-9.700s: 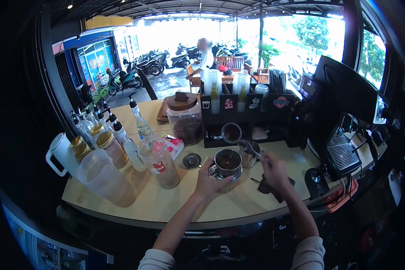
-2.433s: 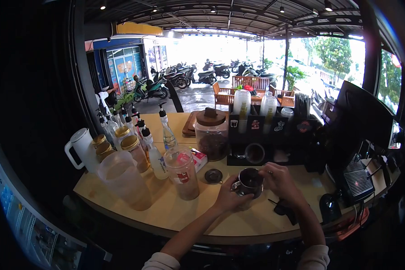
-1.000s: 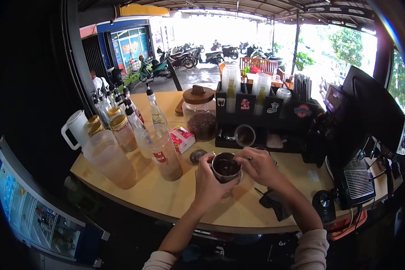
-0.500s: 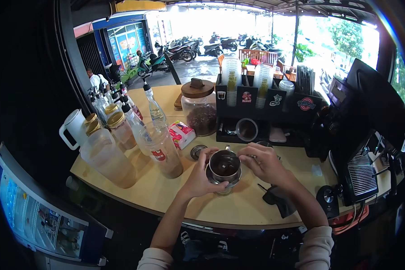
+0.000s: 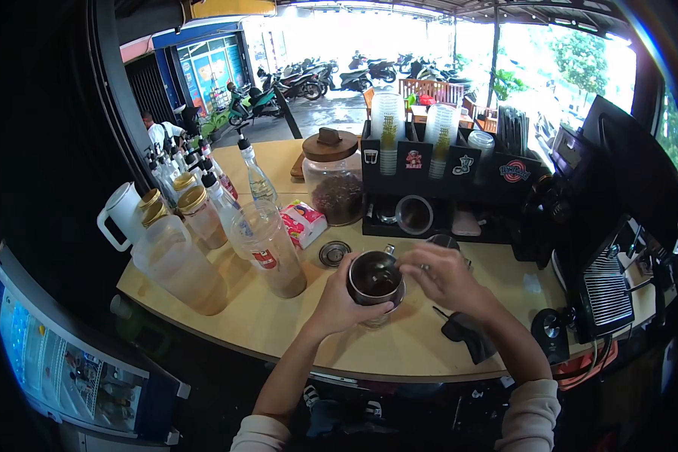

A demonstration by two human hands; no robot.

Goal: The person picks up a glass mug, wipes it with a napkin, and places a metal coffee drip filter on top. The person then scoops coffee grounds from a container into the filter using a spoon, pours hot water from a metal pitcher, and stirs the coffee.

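Observation:
My left hand (image 5: 341, 303) is wrapped around a metal drip coffee filter (image 5: 363, 292), its thumb along the near side. Dark contents and a shiny spot show inside it. The filter sits over what looks like a clear glass (image 5: 374, 322), mostly hidden below. At the filter's right rim is my right hand (image 5: 446, 276), fingers pinched together; whatever they hold is too small to make out. A round metal lid (image 5: 334, 254) lies on the counter just behind my left hand.
Left on the counter (image 5: 339, 354) stand a large plastic jug (image 5: 175, 260), a lidless plastic pitcher (image 5: 275, 264), and several syrup bottles (image 5: 255, 173). Behind are a tissue pack (image 5: 303, 224), a jar of beans (image 5: 337, 192) and a black cup organizer (image 5: 448, 169). An espresso machine (image 5: 609, 286) is at right.
The filter has tipped slightly and its handle has swung a little to the right. My right hand has shifted slightly at the rim. More of the metal lid shows now.

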